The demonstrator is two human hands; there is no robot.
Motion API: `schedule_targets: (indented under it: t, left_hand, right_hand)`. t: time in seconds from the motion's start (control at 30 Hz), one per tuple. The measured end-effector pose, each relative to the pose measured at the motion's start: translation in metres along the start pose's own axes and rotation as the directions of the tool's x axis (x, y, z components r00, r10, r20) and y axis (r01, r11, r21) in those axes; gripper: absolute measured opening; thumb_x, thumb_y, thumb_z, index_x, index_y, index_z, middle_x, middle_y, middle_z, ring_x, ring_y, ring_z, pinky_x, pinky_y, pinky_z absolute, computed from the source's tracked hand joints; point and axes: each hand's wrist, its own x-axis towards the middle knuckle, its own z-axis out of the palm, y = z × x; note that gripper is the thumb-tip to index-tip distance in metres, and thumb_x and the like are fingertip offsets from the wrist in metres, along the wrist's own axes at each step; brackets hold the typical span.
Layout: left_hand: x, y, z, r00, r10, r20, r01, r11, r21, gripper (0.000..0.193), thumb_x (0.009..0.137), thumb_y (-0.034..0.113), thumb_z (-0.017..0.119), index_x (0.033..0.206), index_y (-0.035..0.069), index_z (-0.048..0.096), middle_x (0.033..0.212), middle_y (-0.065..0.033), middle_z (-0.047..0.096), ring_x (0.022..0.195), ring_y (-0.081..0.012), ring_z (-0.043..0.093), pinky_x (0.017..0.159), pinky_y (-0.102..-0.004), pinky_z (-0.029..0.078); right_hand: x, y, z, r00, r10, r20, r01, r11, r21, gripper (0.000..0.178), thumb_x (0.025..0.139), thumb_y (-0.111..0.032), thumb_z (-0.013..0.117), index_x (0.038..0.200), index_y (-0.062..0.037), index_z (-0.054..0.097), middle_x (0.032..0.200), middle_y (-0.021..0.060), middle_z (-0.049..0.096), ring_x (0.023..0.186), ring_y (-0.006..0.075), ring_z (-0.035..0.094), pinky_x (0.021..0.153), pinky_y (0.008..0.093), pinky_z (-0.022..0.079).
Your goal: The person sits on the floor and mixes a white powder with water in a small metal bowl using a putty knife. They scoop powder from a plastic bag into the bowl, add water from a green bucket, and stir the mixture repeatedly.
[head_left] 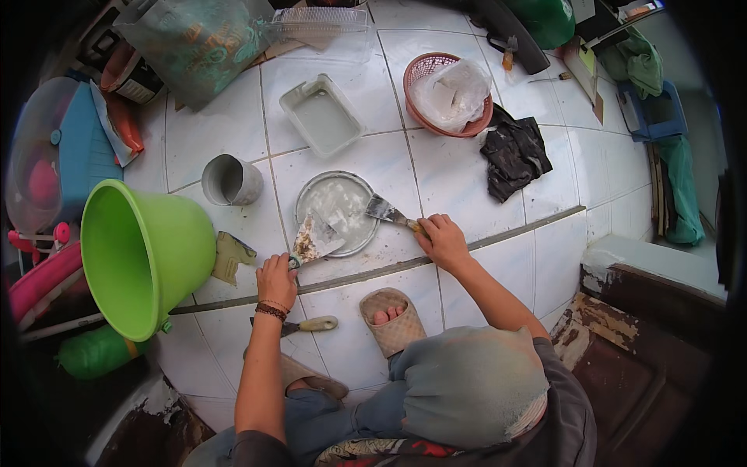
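- Left fingers (274, 269) grasp a wide scraper (314, 238), its smeared blade beyond them over a round tray (299, 204).
- Right fingers (437, 228) grip a narrower scraper (386, 209), blade left of them at the tray's rim.

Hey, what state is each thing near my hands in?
Wide scraper: in left hand, smeared
Narrow scraper: in right hand, smeared
Third scraper: lying unheld
Round tray: smeared whitish
Green bucket: uncovered
Grey cup: uncovered
Rectangular tub: uncovered
Red basket: holding clear bag
Black plastic: crumpled
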Motion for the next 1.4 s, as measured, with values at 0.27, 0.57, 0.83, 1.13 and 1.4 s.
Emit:
schedule_targets:
  t: [0.27, 0.57, 0.83, 1.13, 1.4]
  left_hand:
    - [-0.011, -0.034, -0.002, 0.996, 0.045, -0.075, -0.041, 0.997, 0.064, 0.039, 0.080, 0.005, 0.068, 0.118, 0.007, 0.060, 0.107, -0.0095, 0.056, 0.105, -0.0287, 0.053, 0.087, -0.0436, 0.039]
    - [-0.014, -0.026, -0.004, 0.994, 0.021, -0.107, -0.017, 0.999, 0.038, 0.048, 0.078, 0.002, 0.069, 0.124, 0.006, 0.057, 0.113, -0.0111, 0.055, 0.112, -0.0307, 0.051, 0.094, -0.0433, 0.040]
    - [0.007, 0.013, -0.018, 0.908, 0.096, -0.407, -0.125, 0.991, -0.046, 0.044, 0.076, 0.009, 0.064, 0.119, 0.001, 0.058, 0.111, -0.0172, 0.058, 0.108, -0.0360, 0.053, 0.096, -0.0447, 0.039]
    - [0.012, 0.020, -0.070, 0.887, 0.273, -0.372, -0.273, 0.961, 0.053, 0.039, 0.078, 0.008, 0.064, 0.116, 0.003, 0.060, 0.103, -0.0141, 0.060, 0.099, -0.0326, 0.056, 0.089, -0.0434, 0.042]
    - [-0.020, 0.023, -0.138, 0.841, 0.536, -0.073, -0.510, 0.831, 0.223, 0.039, 0.074, 0.006, 0.066, 0.112, 0.002, 0.060, 0.096, -0.0129, 0.058, 0.092, -0.0312, 0.056, 0.083, -0.0416, 0.042]
  right_hand:
    - [-0.003, -0.001, -0.008, 0.998, -0.060, 0.005, 0.060, 0.998, -0.001, 0.032, 0.082, -0.019, 0.071, 0.111, -0.0064, 0.066, 0.098, 0.0088, 0.061, 0.093, 0.0273, 0.059, 0.076, 0.0399, 0.049]
    - [0.032, 0.015, -0.052, 0.930, 0.098, -0.354, -0.079, 0.995, 0.068, 0.021, 0.086, -0.014, 0.071, 0.105, -0.0049, 0.069, 0.092, 0.0110, 0.065, 0.088, 0.0295, 0.062, 0.076, 0.0392, 0.050]
    - [0.145, 0.083, -0.108, 0.614, 0.789, -0.029, -0.524, 0.435, 0.732, 0.040, 0.095, -0.025, 0.062, 0.125, 0.0008, 0.056, 0.077, 0.0071, 0.065, 0.062, 0.0129, 0.060, 0.055, 0.0277, 0.050]
    - [0.120, 0.046, -0.064, 0.572, 0.815, 0.097, -0.409, 0.180, 0.895, 0.042, 0.090, -0.008, 0.055, 0.127, 0.0057, 0.041, 0.079, 0.0129, 0.064, 0.056, 0.0129, 0.057, 0.044, 0.0276, 0.046]
    - [0.073, -0.023, -0.042, 0.585, 0.783, 0.213, -0.432, 0.078, 0.899, 0.043, 0.096, -0.011, 0.058, 0.130, 0.0020, 0.035, 0.078, 0.0097, 0.062, 0.055, 0.0105, 0.053, 0.043, 0.0250, 0.042]
